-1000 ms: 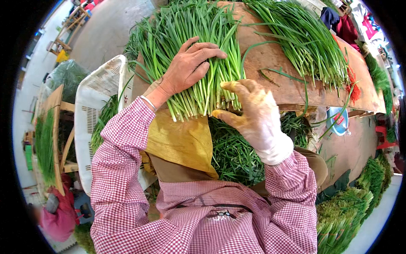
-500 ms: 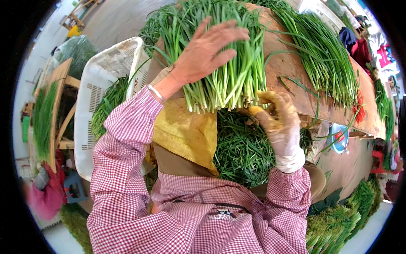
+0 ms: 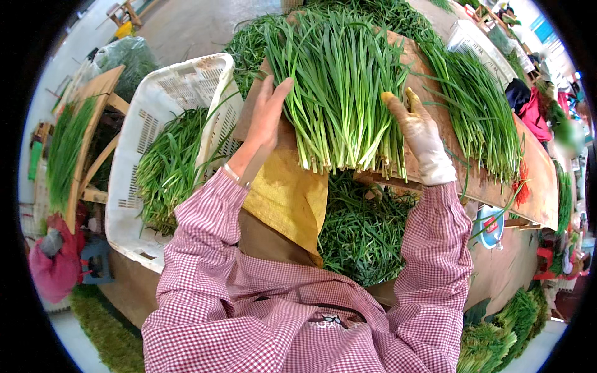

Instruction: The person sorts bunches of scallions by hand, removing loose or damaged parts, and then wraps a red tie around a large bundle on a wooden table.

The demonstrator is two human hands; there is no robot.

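Note:
A broad pile of garlic chives (image 3: 342, 105) lies on the wooden board in front of me, pale stem ends toward me and leaves pointing away. My left hand (image 3: 266, 118), bare, is upright at the pile's left side, its fingers stretched out. On the opposite side, my right hand (image 3: 423, 137) wears a whitish glove with yellow-stained fingertips; thumb and fingers are apart beside the stems. Neither hand grips anything. Below the board's near edge, a heap of loose green leaves (image 3: 360, 233) lies beside a yellow cloth (image 3: 289, 202) over my lap.
At left stands a white plastic crate (image 3: 134, 233) with more chives (image 3: 171, 165) inside. Another bunch of chives (image 3: 482, 105) rests on the wooden board (image 3: 538, 180) at right, near red ties (image 3: 521, 183). A blue-and-white tub (image 3: 491, 225) sits under the board's right side.
My left hand has come off the top of the chives to their left side. My right hand has moved up and away from the stem ends to the right side.

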